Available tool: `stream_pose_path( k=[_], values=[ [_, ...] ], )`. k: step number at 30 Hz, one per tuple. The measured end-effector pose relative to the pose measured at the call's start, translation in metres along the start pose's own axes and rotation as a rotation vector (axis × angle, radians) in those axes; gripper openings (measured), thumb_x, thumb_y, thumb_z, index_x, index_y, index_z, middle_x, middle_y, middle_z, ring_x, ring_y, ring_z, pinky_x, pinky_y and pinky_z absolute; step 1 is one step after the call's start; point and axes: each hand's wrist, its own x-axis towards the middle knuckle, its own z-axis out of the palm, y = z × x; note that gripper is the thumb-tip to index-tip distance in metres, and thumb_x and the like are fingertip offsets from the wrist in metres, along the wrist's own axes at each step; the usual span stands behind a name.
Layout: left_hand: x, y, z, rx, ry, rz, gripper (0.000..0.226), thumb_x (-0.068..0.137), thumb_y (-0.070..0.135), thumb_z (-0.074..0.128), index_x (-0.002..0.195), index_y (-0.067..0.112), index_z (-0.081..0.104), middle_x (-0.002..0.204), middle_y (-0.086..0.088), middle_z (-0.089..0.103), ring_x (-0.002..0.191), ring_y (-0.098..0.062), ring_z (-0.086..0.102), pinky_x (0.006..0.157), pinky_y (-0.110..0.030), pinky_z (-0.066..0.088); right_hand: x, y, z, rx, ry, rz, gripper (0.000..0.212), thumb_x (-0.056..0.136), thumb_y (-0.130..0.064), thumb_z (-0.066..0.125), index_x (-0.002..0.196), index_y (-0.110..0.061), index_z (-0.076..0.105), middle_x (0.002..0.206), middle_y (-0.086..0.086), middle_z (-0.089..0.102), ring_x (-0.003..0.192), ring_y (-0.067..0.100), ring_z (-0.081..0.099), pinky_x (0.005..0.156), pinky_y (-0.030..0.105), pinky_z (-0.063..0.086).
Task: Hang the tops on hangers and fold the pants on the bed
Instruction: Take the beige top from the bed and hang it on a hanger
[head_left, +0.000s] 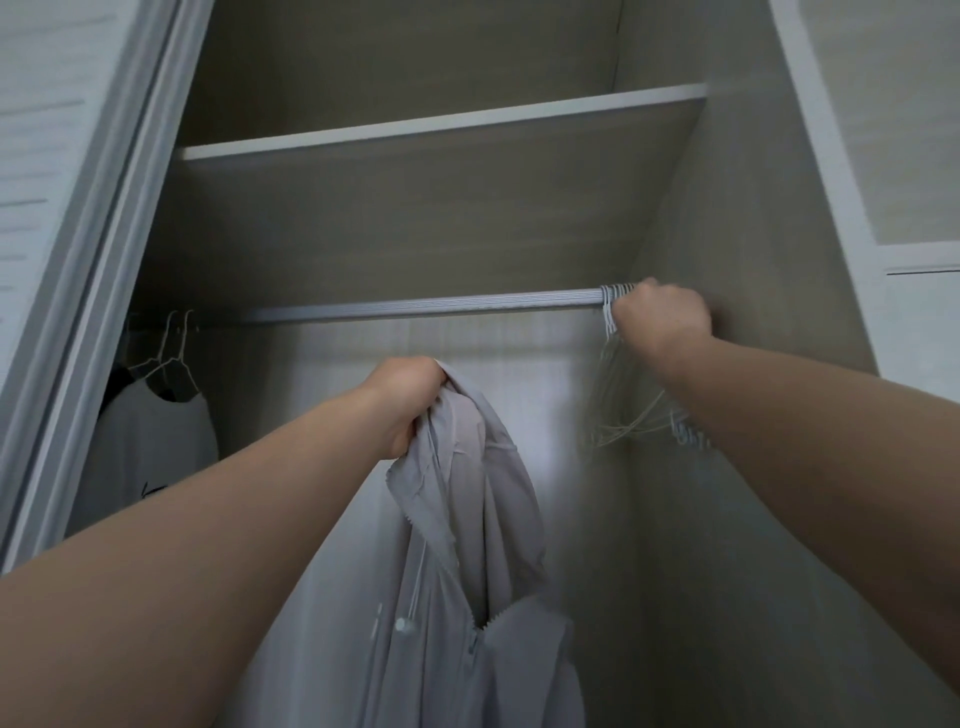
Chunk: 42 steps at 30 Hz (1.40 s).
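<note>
Wardrobe (727, 208) panels of pale wood grain fill the frame, with a white-edged shelf (441, 122) across the upper middle and a ribbed metal rail (415, 305) below it. At centre, the left hand (408, 397) is clenched on the bunched collar of a grey top (467, 519), which hangs down to the bottom edge. At the rail's right end, the right hand (662, 317) is curled round the hooks of bundled wire hangers (623, 410). At lower left, a pale garment (150, 447) hangs beside the sliding door (62, 208).
</note>
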Motion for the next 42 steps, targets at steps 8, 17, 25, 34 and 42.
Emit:
stream_pose_path(
  k=[8,17,25,34,42],
  values=[
    [-0.015,-0.019,0.003,0.01,-0.038,-0.088,0.021,0.093,0.002,0.047,0.095,-0.004,0.067,0.094,-0.024,0.073,0.084,-0.038,0.073,0.085,-0.054,0.059,0.001,0.003,-0.003,0.081,0.006,0.032,0.037,0.101,-0.001,0.038,0.132,-0.001,0.058,0.128,0.02,0.05,0.12,0.042,0.052,0.088,0.045,0.049],
    [-0.029,-0.029,0.0,0.015,-0.06,-0.125,0.024,0.091,0.003,0.049,0.104,-0.006,0.067,0.105,-0.026,0.073,0.096,-0.041,0.072,0.089,-0.053,0.056,-0.013,0.001,0.001,0.048,-0.112,-0.032,0.04,0.098,0.003,0.039,0.133,0.0,0.058,0.131,0.021,0.056,0.12,0.043,0.06,0.09,0.046,0.05],
    [-0.033,-0.024,-0.003,0.001,-0.049,-0.105,0.02,0.093,0.005,0.05,0.099,-0.004,0.067,0.103,-0.026,0.073,0.095,-0.04,0.072,0.086,-0.051,0.058,-0.009,-0.003,-0.006,0.119,-0.062,-0.033,0.034,0.093,0.004,0.046,0.119,-0.003,0.066,0.121,0.018,0.066,0.11,0.041,0.065,0.081,0.041,0.051],
    [-0.033,-0.014,-0.01,0.046,-0.006,-0.065,0.021,0.093,0.006,0.051,0.1,-0.005,0.067,0.102,-0.027,0.073,0.094,-0.042,0.072,0.082,-0.05,0.059,-0.002,0.006,-0.025,0.492,0.01,0.203,0.028,0.091,0.003,0.05,0.119,0.005,0.053,0.122,0.028,0.061,0.114,0.047,0.059,0.086,0.046,0.049],
    [-0.034,-0.033,-0.003,0.441,0.042,0.208,0.032,0.097,0.027,0.053,0.068,0.015,0.056,0.063,0.0,0.053,0.061,-0.019,0.051,0.053,-0.027,0.035,-0.044,0.007,-0.041,1.083,-0.089,0.508,0.021,0.096,-0.009,0.051,0.111,0.004,0.06,0.094,0.02,0.057,0.085,0.031,0.061,0.064,0.03,0.042]
  ],
)
